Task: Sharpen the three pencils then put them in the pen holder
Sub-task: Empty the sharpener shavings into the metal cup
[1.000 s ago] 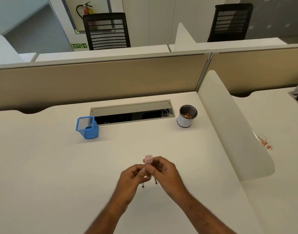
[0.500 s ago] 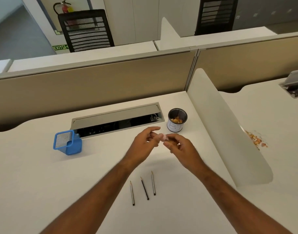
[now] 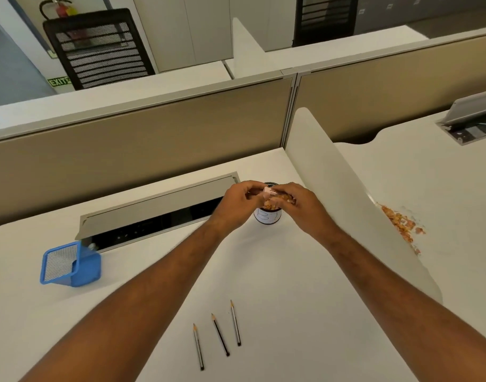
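Three pencils lie side by side on the counter (image 3: 291, 285) close to the person, between the two forearms: the left pencil (image 3: 198, 346), the middle pencil (image 3: 220, 334) and the right pencil (image 3: 235, 323), each with its pointed tip aimed away from the person. All three tips look sharpened, so the sharpening part of the task seems to be done, though the tips are small in this view. Both hands are stretched out over a small cup (image 3: 268, 215) near the far edge of the counter. The left hand (image 3: 237, 205) pinches a small pink sharpener (image 3: 268, 192) between its fingertips, and the right hand (image 3: 299, 206) is closed around the other part of it, with orange shavings (image 3: 270, 205) showing under the fingers right above the cup's mouth. It looks like the person is emptying the sharpener into the cup. Whether the sharpener has come apart in two pieces cannot be told, since the fingers hide it. The blue mesh pen holder (image 3: 70, 267) stands well apart on the left side of the counter, and nothing can be seen sticking out of it. A scatter of shavings (image 3: 400, 223) lies on the neighbouring desk beyond the white divider (image 3: 332, 194). What is left, by this reading, is to put the sharpener down, pick up the three pencils and drop them into the pen holder
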### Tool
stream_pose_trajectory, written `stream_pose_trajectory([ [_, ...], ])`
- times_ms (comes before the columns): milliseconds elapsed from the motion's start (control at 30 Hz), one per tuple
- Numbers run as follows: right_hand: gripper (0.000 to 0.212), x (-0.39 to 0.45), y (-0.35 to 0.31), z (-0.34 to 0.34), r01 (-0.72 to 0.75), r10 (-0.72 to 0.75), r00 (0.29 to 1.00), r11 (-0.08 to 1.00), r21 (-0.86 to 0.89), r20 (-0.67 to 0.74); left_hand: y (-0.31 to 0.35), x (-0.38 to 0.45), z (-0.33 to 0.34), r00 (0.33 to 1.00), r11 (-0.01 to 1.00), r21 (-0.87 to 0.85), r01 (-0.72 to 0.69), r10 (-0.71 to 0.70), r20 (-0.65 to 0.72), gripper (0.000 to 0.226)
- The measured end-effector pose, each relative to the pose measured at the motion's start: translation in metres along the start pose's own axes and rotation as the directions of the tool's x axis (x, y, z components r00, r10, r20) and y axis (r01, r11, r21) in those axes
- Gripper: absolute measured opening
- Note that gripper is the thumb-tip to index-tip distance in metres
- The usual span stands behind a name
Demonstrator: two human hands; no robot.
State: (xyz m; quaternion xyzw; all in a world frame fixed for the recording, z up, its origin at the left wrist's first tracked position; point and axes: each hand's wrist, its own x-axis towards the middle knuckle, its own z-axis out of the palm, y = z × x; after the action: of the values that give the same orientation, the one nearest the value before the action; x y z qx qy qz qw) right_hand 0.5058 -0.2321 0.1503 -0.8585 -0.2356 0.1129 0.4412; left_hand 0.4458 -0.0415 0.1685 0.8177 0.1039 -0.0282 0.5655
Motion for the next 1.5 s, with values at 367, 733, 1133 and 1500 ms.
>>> stream_pose_trajectory([
  [367,0.029,0.020,0.012,-0.006,0.043,-0.040,0.998,0.996,-0.080,0.045,-0.016,0.030,0.011,0.999,0.999,0.032,-0.012,0.011,0.040,0.023],
  [733,0.025,0.022,0.015,-0.014,0.042,-0.036,0.998,0.993,-0.114,0.048,-0.014,0.037,0.013,1.000,0.999,-0.042,0.006,-0.006,0.000,0.023],
  [1133,0.036,0.019,0.019,-0.023,-0.004,0.017,0.998,0.974,-0.228,0.054,-0.023,0.035,0.010,0.996,0.990,-0.120,0.070,-0.075,-0.039,0.019],
  [1500,0.018,0.026,0.006,-0.021,0.102,-0.050,0.990,0.896,-0.432,0.130,-0.027,0.036,-0.001,0.940,0.842,0.417,-0.341,0.309,0.145,0.020],
])
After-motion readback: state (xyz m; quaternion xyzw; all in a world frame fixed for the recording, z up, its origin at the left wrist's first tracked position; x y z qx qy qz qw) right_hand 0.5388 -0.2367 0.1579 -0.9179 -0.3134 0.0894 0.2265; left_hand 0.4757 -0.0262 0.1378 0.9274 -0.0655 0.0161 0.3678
